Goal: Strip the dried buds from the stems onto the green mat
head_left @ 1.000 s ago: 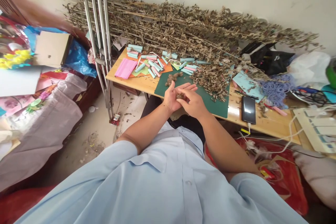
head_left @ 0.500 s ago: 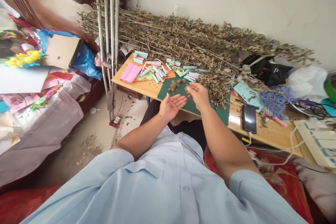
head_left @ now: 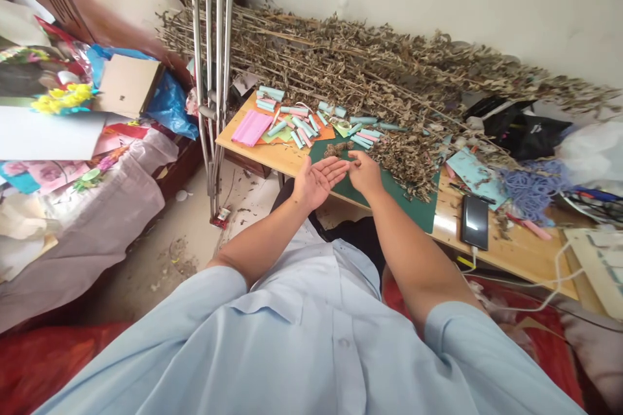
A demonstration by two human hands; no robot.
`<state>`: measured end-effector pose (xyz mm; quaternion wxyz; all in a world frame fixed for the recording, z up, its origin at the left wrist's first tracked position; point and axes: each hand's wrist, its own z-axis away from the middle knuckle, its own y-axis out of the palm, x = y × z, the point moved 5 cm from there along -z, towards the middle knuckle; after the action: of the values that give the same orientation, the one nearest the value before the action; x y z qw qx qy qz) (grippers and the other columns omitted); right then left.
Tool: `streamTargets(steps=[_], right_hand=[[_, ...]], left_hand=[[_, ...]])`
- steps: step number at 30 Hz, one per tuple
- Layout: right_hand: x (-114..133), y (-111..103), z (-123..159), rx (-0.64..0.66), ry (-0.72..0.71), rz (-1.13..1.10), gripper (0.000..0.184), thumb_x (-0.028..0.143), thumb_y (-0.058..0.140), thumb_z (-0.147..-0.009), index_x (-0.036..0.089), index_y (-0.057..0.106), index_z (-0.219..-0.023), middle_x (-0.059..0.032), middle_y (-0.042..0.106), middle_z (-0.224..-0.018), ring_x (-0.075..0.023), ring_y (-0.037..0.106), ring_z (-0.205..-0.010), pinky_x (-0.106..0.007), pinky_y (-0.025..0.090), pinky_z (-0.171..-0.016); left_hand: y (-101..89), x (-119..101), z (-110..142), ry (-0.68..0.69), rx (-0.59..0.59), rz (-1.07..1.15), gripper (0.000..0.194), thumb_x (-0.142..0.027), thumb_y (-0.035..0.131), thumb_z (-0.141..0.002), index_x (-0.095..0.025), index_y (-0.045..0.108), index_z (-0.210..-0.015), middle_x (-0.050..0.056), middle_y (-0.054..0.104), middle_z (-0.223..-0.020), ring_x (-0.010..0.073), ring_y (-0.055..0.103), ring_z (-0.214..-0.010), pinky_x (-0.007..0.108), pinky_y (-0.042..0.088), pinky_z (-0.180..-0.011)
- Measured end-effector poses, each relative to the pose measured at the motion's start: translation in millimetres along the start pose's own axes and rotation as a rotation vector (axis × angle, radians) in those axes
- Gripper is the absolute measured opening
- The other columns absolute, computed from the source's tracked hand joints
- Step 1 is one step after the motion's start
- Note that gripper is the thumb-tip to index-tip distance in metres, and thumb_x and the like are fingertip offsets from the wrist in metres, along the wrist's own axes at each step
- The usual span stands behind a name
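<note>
Left hand (head_left: 317, 183) lies open, palm up, right hand (head_left: 365, 172) bunches just beside it, any hold impossible to tell. A bump could scatter the dried leaves (head_left: 335, 150) on the green mat (head_left: 413, 212)

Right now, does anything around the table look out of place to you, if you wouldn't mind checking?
Yes: brown dried-leaf crumbs on the pale floor beside the light wooden table, away from the dark green cutting mat where the crumbled leaves are piled; they look spilled.
</note>
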<state>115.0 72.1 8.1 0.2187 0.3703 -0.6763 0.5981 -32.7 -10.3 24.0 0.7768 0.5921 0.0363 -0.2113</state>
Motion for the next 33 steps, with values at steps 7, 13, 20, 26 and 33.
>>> streamTargets(steps=[7,13,20,26,33], right_hand=[[14,-40,30,-0.163,-0.138,-0.123,0.038,0.037,0.051,-0.092,0.024,0.067,-0.124,-0.009,0.068,-0.129,-0.0268,0.065,-0.116,-0.049,0.05,-0.106],[11,-63,35,-0.243,-0.12,-0.187,0.038,0.04,0.049,-0.095,0.025,0.069,-0.124,-0.0075,0.068,-0.131,-0.0264,0.063,-0.122,-0.049,0.044,-0.114],[26,-60,41,-0.191,-0.216,-0.122,0.047,0.03,0.043,-0.096,0.026,0.056,-0.141,-0.0049,0.054,-0.148,-0.0255,0.048,-0.141,-0.05,0.031,-0.124],[59,-15,59,0.032,-0.455,0.12,0.086,0.012,0.047,-0.082,0.012,0.014,-0.161,-0.0102,0.014,-0.168,-0.0285,0.015,-0.156,-0.055,0.018,-0.128],[40,-7,74,-0.007,-0.25,0.366,0.07,0.01,0.047,-0.082,0.008,0.04,-0.151,-0.0178,0.038,-0.159,-0.0375,0.021,-0.153,-0.07,0.011,-0.122]], left_hand=[[22.1,-2,-43,0.02,0.023,-0.212,0.06,-0.059,0.036,-0.098,-0.014,0.068,-0.12,0.017,0.072,-0.119,0.0291,0.057,-0.132,0.04,0.041,-0.111],[36.1,4,-79,0.007,0.09,-0.408,0.039,-0.032,0.042,-0.099,-0.015,0.07,-0.119,0.012,0.07,-0.122,0.0187,0.05,-0.139,0.029,0.028,-0.12],[44.0,5,-80,0.024,0.118,-0.417,0.045,-0.031,0.035,-0.1,-0.019,0.065,-0.131,0.01,0.069,-0.124,0.0179,0.052,-0.138,0.036,0.031,-0.12],[55.4,8,-74,0.085,0.186,-0.6,0.051,-0.049,0.037,-0.101,-0.02,0.062,-0.134,0.012,0.065,-0.131,0.0282,0.051,-0.138,0.046,0.035,-0.119],[58.8,-8,-78,0.277,0.189,-0.964,0.065,-0.064,0.027,-0.099,-0.018,0.067,-0.123,0.012,0.068,-0.122,0.0303,0.059,-0.129,0.052,0.041,-0.112]])
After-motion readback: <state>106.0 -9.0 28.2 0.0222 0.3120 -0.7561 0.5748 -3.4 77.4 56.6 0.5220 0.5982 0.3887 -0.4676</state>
